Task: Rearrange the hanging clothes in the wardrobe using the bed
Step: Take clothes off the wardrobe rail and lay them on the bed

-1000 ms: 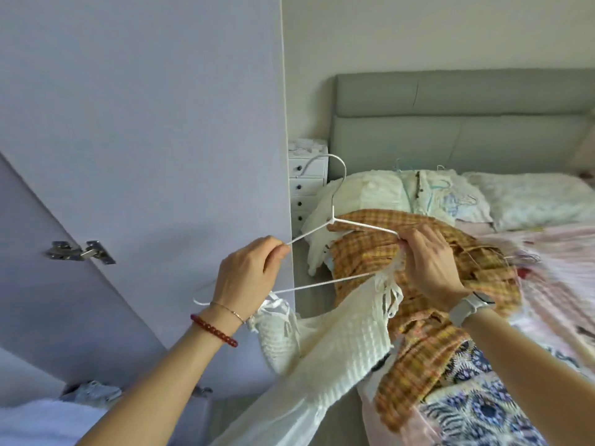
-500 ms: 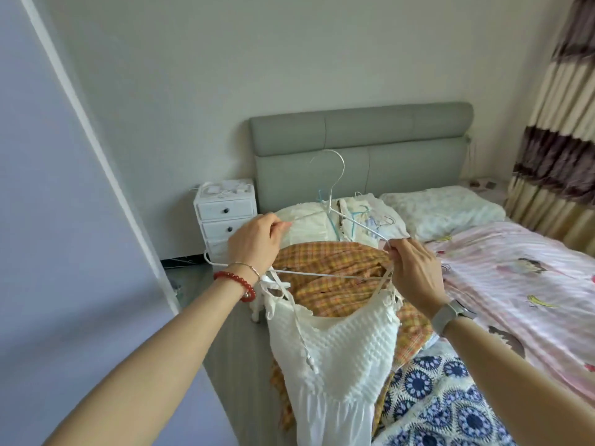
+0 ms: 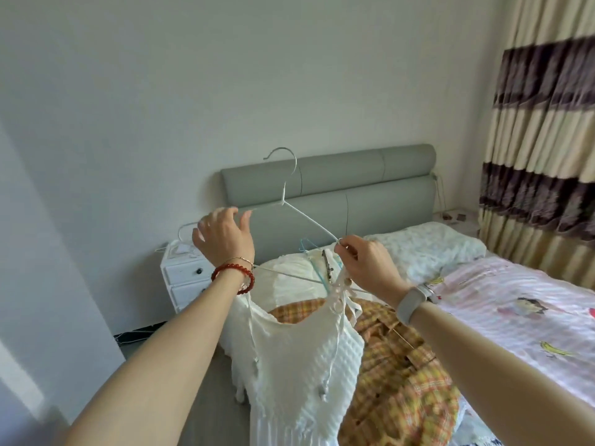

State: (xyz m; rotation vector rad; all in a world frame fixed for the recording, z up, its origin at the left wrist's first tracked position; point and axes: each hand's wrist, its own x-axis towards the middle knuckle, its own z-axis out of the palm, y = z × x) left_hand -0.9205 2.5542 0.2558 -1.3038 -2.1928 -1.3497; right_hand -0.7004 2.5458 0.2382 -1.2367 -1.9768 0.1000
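Domestic bedroom. Bed (image 3: 515, 304) with grey padded headboard (image 3: 338, 188) set against a plain pale wall (image 3: 225, 75). Pillow (image 3: 425, 246) and pink printed bedspread (image 3: 528, 317) on the mattress, with clothes (image 3: 402, 365) heaped near its edge. White bedside drawers (image 3: 183, 281) just beside the headboard. Striped brown and cream curtain (image 3: 544, 140) hanging at far right.

Single head-worn view, aimed forward and down from beside the bed (image 3: 515, 304); hands seen close, headboard (image 3: 354, 185) farther ahead.
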